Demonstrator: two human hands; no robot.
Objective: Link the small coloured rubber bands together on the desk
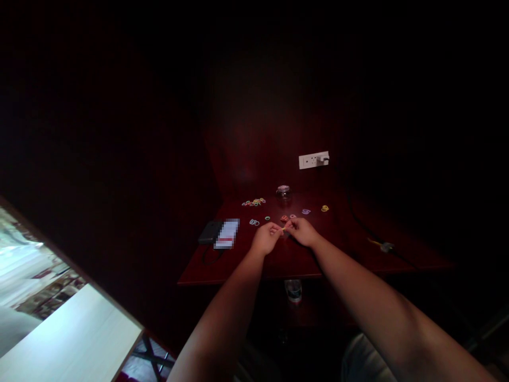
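Over the dark red table (246, 265), my left hand (265, 237) and my right hand (303, 231) meet fingertip to fingertip. Both pinch a small yellow band (283, 228) between them. Just beyond the fingers lie red bands (284, 218) and a pink band (293, 216). A green band (267, 218) and several pale blue bands (254, 222) rest to the left. Purple bands (306, 211) and yellow bands (325, 208) lie to the right. Farther back on the left is a mixed-colour pile of bands (254, 202).
A lidded clear jar (283, 194) stands at the back. On the left are a pixelated phone-like rectangle (227, 233) and a dark object (209, 232). A wall socket (314, 160) holds a plug; a cable with a connector (386, 247) crosses the right side. A container (294, 291) sits below the table.
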